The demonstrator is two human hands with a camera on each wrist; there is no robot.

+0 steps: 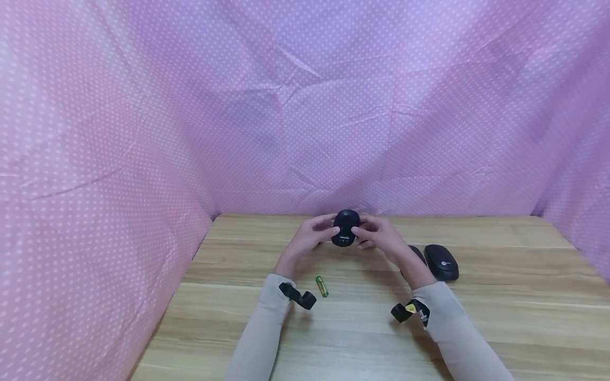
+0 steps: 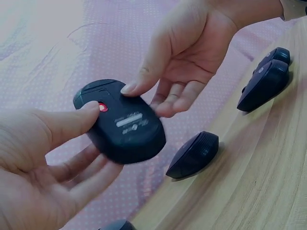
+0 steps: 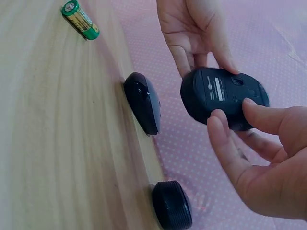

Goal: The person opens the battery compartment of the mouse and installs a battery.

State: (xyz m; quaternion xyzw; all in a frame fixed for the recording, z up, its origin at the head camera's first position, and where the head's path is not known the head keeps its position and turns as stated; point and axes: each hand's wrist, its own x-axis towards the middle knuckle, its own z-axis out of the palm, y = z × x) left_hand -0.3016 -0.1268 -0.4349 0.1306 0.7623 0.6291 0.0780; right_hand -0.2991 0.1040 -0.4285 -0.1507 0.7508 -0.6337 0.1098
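Note:
Both hands hold a black computer mouse (image 1: 344, 241) above the far edge of the table, its underside turned up towards the head camera. My left hand (image 1: 312, 235) pinches one side, with the thumb by a red-lit sensor opening on the underside in the left wrist view. From the other side my right hand (image 1: 383, 237) grips it, thumb on the underside. A white label (image 2: 129, 120) shows there. On the wood lies a green-and-gold battery (image 3: 80, 20), nearer to me than the held mouse.
Two more black mice lie to the right; one (image 1: 441, 262) is in full view, the other (image 1: 417, 254) partly behind my right forearm. Another mouse (image 2: 194, 155) stands near the table (image 1: 505, 296) edge in the left wrist view. Pink dotted cloth (image 1: 305, 132) hangs around the table.

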